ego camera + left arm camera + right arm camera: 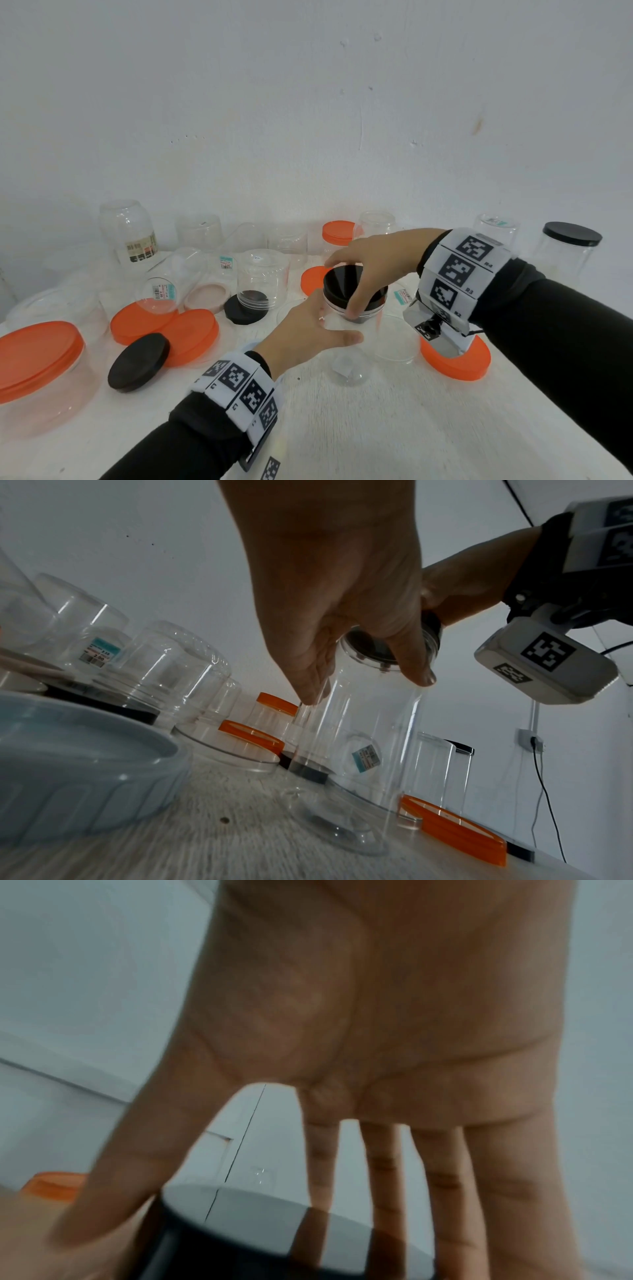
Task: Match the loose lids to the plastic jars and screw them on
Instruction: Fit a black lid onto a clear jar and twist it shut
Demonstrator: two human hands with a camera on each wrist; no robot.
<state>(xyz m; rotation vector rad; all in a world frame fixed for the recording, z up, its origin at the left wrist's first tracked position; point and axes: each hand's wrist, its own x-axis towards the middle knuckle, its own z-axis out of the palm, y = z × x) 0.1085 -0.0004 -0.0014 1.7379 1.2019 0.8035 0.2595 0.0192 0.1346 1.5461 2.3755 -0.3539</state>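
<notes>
Two hands meet on one tall clear plastic jar standing upright on the bench. My right hand comes down from above, its fingers spread and curled over the rim of the round black screw lid sitting on the jar's mouth, thumb on the near side. My left hand grips the jar's wall just below the neck, thumb across the front.

Around them the white, rough-textured bench runs back to a plain white wall marked with small dents.

In the head view I count three loose black lids besides the gripped one, the nearest being a flat black disc lid. One black lid already sits on a clear jar at far right. Loose orange plastic lids number about four, and one pale pink lid lies among upturned clear jars, too overlapped to count.

Only the left wrist view shows a pale blue ribbed lid and a wall socket with a black cable.
</notes>
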